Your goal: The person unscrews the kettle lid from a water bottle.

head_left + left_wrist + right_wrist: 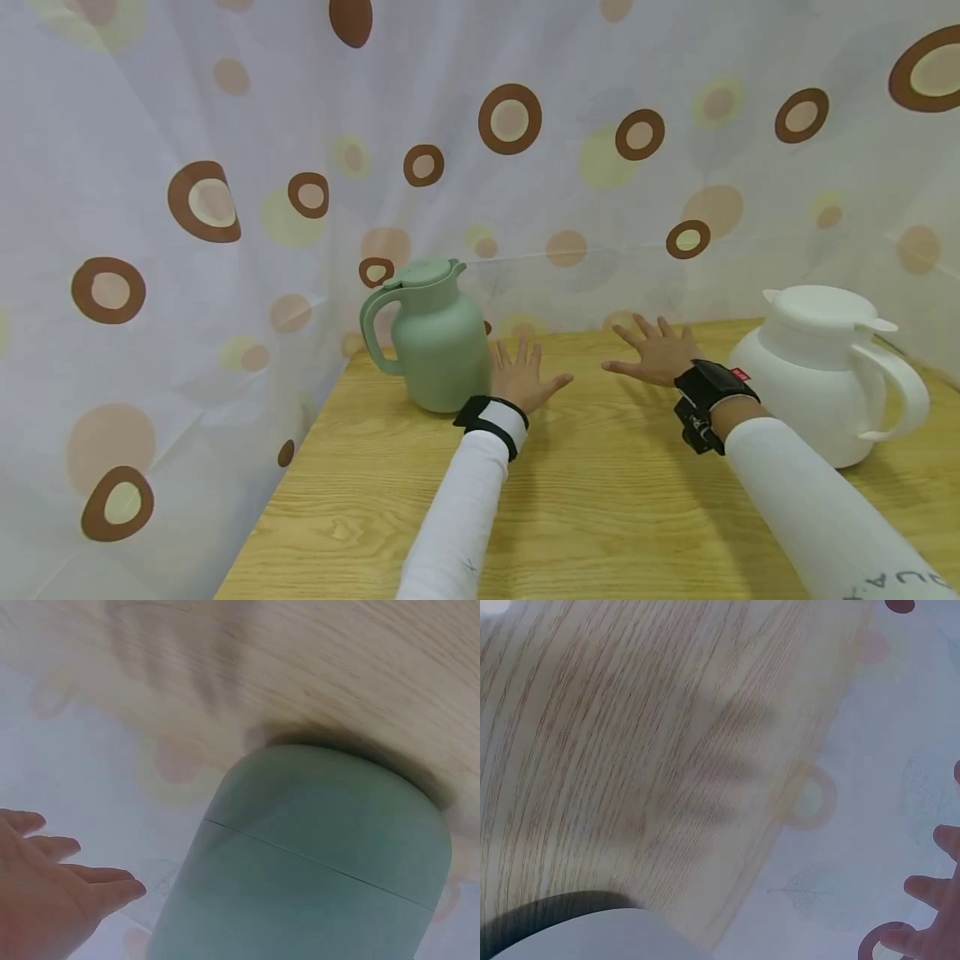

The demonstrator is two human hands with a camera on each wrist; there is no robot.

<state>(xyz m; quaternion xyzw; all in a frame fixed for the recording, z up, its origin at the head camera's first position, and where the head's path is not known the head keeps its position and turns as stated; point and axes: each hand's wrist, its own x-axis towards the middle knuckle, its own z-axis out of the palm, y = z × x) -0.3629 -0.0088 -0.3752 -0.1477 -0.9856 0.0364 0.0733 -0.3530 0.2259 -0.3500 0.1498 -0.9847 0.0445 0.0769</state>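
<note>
A green thermos jug (pixel 442 350) with a side handle and lid stands upright toward the back left of the table. Beside its right side, my left hand (pixel 519 379) is held with fingers spread and holds nothing. In the left wrist view the lower body of the green jug (pixel 315 847) shows apart from the left hand (pixel 52 892). On the right stands a white thermos jug (pixel 810 375), its handle to the right. My right hand (pixel 658 354) is to its left, fingers spread, holding nothing. Only an edge of the white jug (pixel 615 937) shows in the right wrist view.
Both jugs stand on a wooden table (pixel 585 500). A white curtain (pixel 525 200) with brown, peach and yellow circles hangs behind the table and along its left side. Both wrists wear black straps.
</note>
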